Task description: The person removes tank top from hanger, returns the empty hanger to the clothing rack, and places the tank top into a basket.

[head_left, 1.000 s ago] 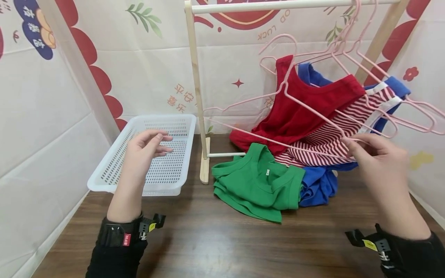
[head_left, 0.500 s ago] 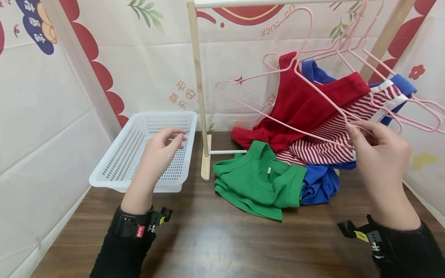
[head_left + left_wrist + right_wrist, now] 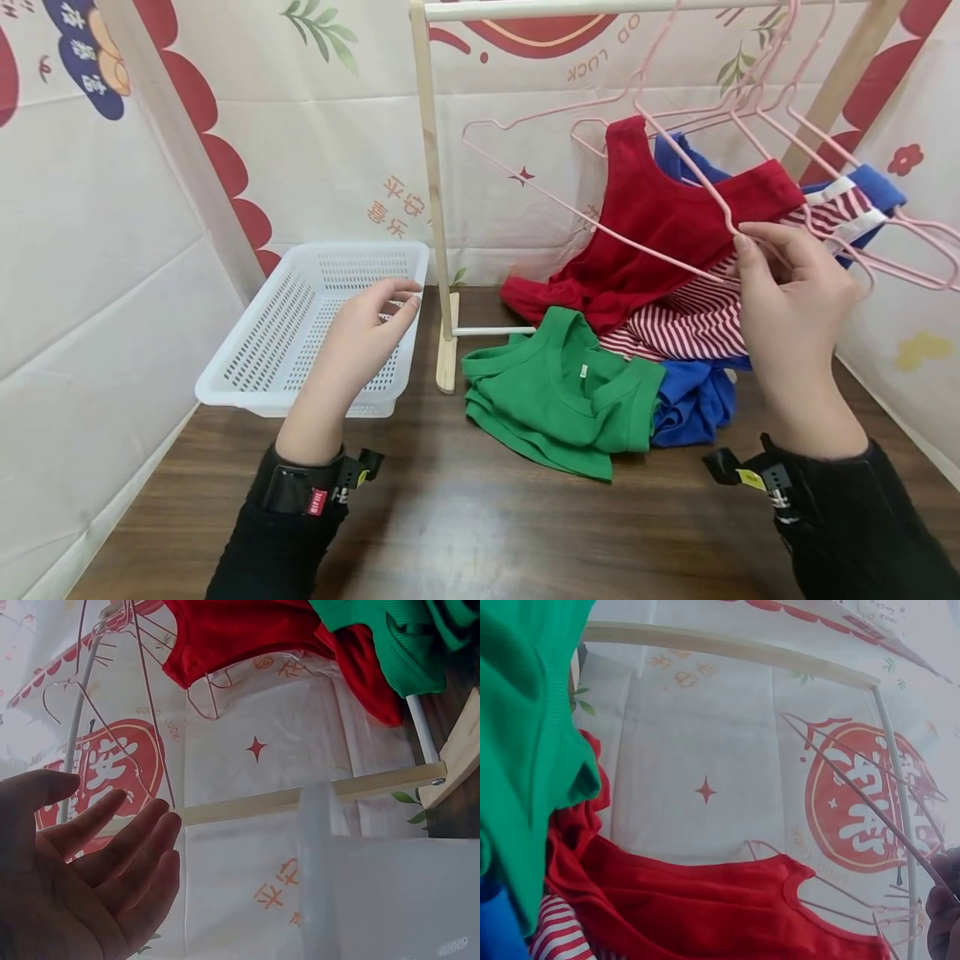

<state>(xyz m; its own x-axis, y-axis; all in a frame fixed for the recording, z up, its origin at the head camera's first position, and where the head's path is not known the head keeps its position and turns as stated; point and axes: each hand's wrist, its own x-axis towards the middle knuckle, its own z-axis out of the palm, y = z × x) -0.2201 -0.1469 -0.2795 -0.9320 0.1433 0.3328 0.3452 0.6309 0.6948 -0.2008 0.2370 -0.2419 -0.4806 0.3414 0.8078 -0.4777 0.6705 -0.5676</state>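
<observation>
My right hand [image 3: 795, 292] pinches the right end of a pink wire clothes hanger [image 3: 697, 171] that bears no garment. The hanger's hook reaches up to the rail [image 3: 555, 10]; whether it touches the rail cannot be told. Fingers loosely bent and holding nothing, my left hand [image 3: 367, 329] hovers over the white basket's right side. Behind the held hanger, a red tank top [image 3: 660, 225] hangs on the rack. A red-and-white striped garment [image 3: 675, 325] hangs beyond it. In the right wrist view, only part of my right hand [image 3: 946, 900] shows at the edge.
A white perforated basket [image 3: 247, 400] stands left of the wooden rack [image 3: 429, 167]. Under the rack, a green tank top [image 3: 555, 400] lies crumpled on the brown table [image 3: 480, 533] beside blue fabric [image 3: 690, 408]. Several more pink hangers [image 3: 813, 58] crowd the rail's right side.
My right hand has raised the hanger and shifted slightly left, bringing its hook up to rail height. My left hand has moved right over the basket.
</observation>
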